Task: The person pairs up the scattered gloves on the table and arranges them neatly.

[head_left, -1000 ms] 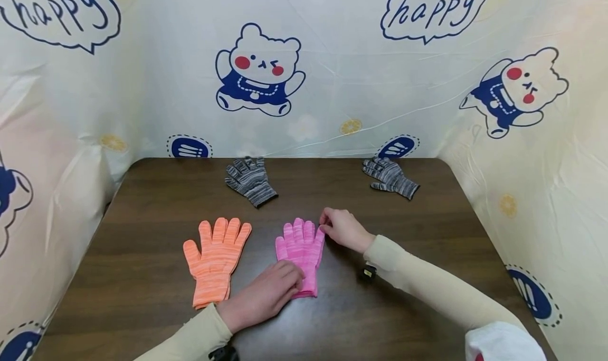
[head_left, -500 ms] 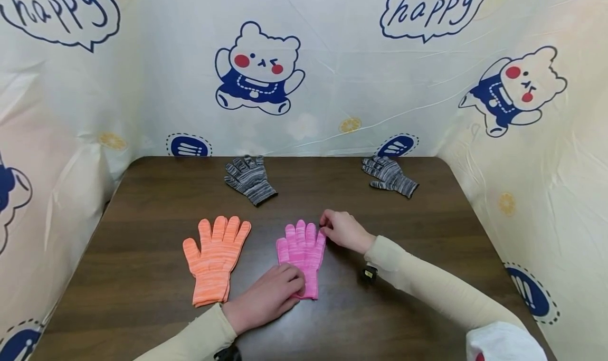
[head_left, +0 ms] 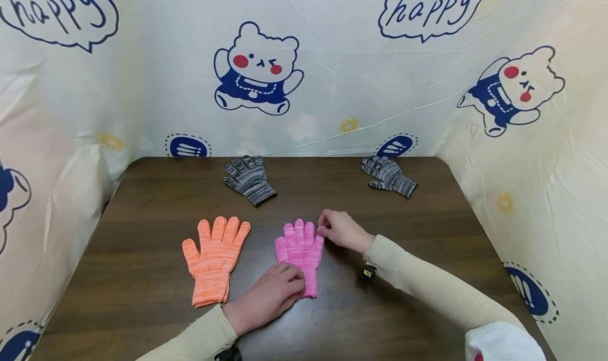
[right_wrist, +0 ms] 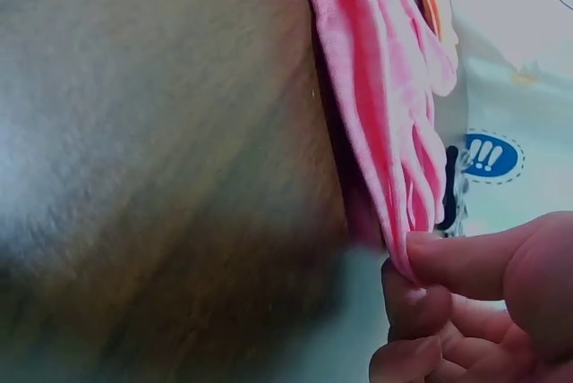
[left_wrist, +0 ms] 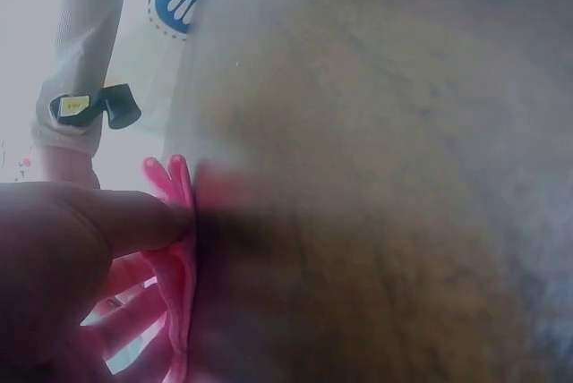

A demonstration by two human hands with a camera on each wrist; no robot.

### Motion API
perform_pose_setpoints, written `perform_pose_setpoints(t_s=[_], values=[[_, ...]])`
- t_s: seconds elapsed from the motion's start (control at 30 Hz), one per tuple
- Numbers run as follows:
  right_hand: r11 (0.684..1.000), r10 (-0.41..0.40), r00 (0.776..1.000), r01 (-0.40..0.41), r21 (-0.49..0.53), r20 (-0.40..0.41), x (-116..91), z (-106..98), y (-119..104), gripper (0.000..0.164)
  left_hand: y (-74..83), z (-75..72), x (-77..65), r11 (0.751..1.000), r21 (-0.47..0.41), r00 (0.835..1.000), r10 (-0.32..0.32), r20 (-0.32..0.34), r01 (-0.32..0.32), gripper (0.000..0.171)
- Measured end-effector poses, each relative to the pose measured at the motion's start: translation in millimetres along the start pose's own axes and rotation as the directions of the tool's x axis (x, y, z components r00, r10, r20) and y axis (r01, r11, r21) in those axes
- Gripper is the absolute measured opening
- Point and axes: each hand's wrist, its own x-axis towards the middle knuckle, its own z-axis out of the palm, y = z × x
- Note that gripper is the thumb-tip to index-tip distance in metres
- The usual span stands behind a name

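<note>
A pink knit glove (head_left: 298, 245) lies before me in the head view, fingers pointing away. My left hand (head_left: 271, 297) is over its cuff end; in the left wrist view thumb and curled fingers are at the fabric's edge, pinching it. My right hand (head_left: 345, 230) pinches the tip of the glove's outermost right finger, and the right wrist view shows thumb and index finger closed on that pink tip (right_wrist: 398, 222). Part of the cuff is hidden under the left hand. To the left an orange knit glove (head_left: 216, 260) lies flat, a second layer showing at its cuff.
Two grey-black striped gloves lie apart at the back of the brown wooden table (head_left: 157, 192): a left one (head_left: 250, 180) and a right one (head_left: 388, 176). A pale curtain (head_left: 332, 76) with bear prints stands around the back and sides.
The pink glove shifts very slightly between frames, with both hands staying on it. My left hand has moved a little to the right. The other gloves have not moved.
</note>
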Motion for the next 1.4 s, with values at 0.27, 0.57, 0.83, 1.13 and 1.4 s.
perform_pose_setpoints(t_s=[0.27,0.57,0.83,1.13,1.4], values=[[0.999,0.031,0.998,-0.032,-0.023,-0.06,6.9,-2.3,8.8,0.013,-0.6,-2.5,0.8,0.999,-0.045,1.0,0.006,0.028,-0.005,0.005],[0.993,-0.049,0.997,0.042,-0.114,-0.065,3.2,5.3,8.3,0.016,-1.4,2.1,-0.5,0.999,-0.039,0.999,-0.033,0.001,0.033,0.006],[0.985,-0.137,0.986,0.124,-0.123,-0.1,14.8,13.2,0.0,0.02,-4.6,-1.8,-1.2,0.994,-0.091,0.998,-0.065,0.021,0.067,0.012],[0.983,-0.092,0.996,0.092,-0.161,0.009,24.9,7.4,-6.2,0.013,-5.9,-4.9,-0.1,0.991,-0.123,0.998,-0.056,0.012,0.057,0.012],[0.989,-0.087,0.996,0.083,-0.124,-0.027,30.4,6.5,0.1,0.01,-8.7,-8.5,1.5,0.99,-0.135,0.999,-0.037,0.025,0.04,0.013]])
